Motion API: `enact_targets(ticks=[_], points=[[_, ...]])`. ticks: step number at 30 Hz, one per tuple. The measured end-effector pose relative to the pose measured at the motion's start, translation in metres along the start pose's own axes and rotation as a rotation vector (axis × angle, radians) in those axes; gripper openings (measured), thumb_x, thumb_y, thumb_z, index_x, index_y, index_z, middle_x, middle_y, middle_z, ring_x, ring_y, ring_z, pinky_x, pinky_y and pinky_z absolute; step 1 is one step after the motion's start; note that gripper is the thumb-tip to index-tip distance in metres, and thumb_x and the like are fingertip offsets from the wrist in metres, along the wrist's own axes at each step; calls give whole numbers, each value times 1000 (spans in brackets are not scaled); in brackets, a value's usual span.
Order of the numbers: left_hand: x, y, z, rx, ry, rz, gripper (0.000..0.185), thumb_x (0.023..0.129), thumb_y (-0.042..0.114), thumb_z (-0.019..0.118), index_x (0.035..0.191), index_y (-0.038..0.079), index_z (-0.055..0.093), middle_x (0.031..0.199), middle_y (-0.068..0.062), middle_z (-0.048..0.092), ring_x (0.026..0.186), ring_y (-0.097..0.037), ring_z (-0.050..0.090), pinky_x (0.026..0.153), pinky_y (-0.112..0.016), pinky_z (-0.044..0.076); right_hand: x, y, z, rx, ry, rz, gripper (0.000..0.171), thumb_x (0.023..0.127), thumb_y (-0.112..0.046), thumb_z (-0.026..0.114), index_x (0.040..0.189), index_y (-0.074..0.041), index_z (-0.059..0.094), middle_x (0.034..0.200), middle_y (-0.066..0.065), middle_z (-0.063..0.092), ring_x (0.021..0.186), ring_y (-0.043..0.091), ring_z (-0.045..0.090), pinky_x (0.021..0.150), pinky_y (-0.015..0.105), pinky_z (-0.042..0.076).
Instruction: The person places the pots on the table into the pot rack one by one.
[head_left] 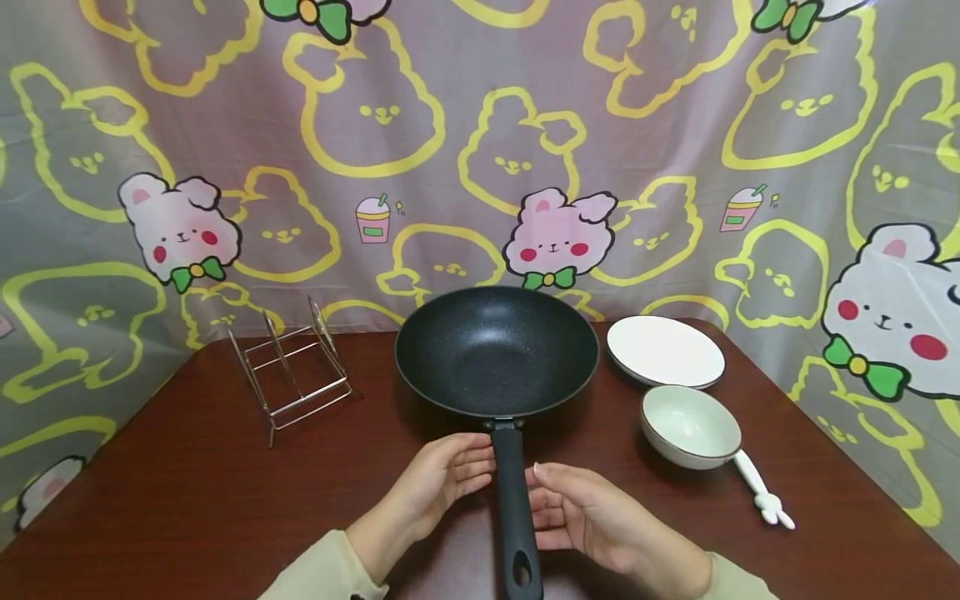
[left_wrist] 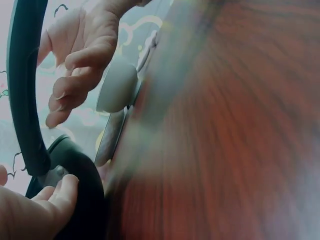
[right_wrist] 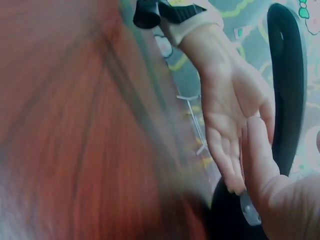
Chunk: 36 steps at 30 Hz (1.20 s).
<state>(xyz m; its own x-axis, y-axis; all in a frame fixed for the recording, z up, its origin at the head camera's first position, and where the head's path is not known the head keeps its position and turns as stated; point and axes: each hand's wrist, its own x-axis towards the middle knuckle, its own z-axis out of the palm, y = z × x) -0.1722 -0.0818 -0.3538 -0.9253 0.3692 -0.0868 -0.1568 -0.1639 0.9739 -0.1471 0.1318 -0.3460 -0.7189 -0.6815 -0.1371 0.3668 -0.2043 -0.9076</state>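
Backed by a curtain printed with cartoon rabbits; spread beneath, a dark red-brown wooden table. Centred on it sat a black non-stick pan, its long black handle running straight toward the person. Flanked that handle on both sides: left hand with fingers nearly straight, fingertips touching the handle close to the metal joint; right hand loosely curled just beside it, contact not clear. Closed round nothing, either hand, palms facing each other with the handle between.

Looked rigid and probably fairly heavy at the bowl end, so likely to tip forward if taken far back; best gripped on the matte handle near the joint, which appeared grippy rather than slick.

Off to the left, well apart, stood a wire rack. To the right lay a white plate, a pale bowl near the pan's rim, and a white rabbit-ended spoon touching the bowl. Breakable, both dishes, and close enough to be struck by a rightward swing.
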Motion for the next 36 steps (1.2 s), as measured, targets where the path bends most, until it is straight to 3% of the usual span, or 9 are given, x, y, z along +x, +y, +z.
enact_targets(ticks=[4,11,19,28,36], points=[[5,-3,8,-74,-17,5,53,95,24,37,128,-17,36,120,-23,55,106,-21,57,98,-38,43,2,4,4,25,-13,16,21,97,-26,42,105,-13,55,90,-2,68,85,13,63,79,32,52],[10,-3,20,-198,4,-1,35,93,22,40,111,-5,53,89,-2,63,84,-13,61,81,-27,48,3,5,11,103,-73,36,21,96,-21,43,107,-11,57,93,2,70,92,15,66,81,31,52],[15,-5,27,-231,0,-7,42,92,24,41,116,-9,48,89,-1,65,87,-12,62,81,-25,48,2,3,19,163,-138,69,29,96,-20,43,119,-3,50,95,3,69,93,13,66,85,30,51],[25,-7,30,-278,67,13,35,91,18,45,112,-9,53,85,-5,67,82,-14,64,81,-24,50,3,5,23,178,-114,46,23,95,-18,45,114,-6,53,91,2,70,89,13,67,81,29,52],[26,-6,29,-263,75,23,30,91,14,45,107,-9,56,82,-3,68,80,-12,66,76,-23,52,6,7,26,188,-91,33,23,94,-17,44,114,-8,49,87,2,69,84,12,68,77,27,53]])
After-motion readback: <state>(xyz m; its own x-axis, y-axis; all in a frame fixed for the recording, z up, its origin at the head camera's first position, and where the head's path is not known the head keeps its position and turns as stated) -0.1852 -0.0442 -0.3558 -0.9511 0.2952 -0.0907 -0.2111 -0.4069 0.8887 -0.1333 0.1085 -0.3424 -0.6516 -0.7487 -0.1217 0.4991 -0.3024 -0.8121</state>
